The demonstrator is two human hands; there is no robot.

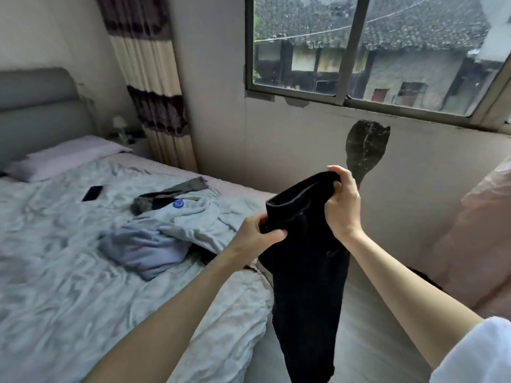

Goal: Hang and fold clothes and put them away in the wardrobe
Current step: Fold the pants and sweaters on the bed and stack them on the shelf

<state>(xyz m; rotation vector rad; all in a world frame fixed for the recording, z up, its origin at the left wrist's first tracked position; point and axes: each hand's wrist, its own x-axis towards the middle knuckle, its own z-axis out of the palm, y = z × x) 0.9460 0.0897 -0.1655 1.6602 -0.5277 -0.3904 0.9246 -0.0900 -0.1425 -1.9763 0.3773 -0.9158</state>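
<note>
Left hand (258,233) fingers (272,234) pinch the near side of the black trousers' (307,272) waistband; right hand (341,205) fingers grasp its far, higher end. Trousers held in air just off the bed's (83,272) right edge, long axis near vertical, waistband up, legs hanging down. Pale garments (177,233) lie crumpled near that edge, a phone (92,193) further in toward the pillow (66,157).

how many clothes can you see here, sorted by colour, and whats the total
Black or dark: 1, the trousers held up by both hands, left, right
Pale blue: 2, the jacket and the folded garment on the bed
Grey-brown: 1, the garment behind them
Total: 4
</note>
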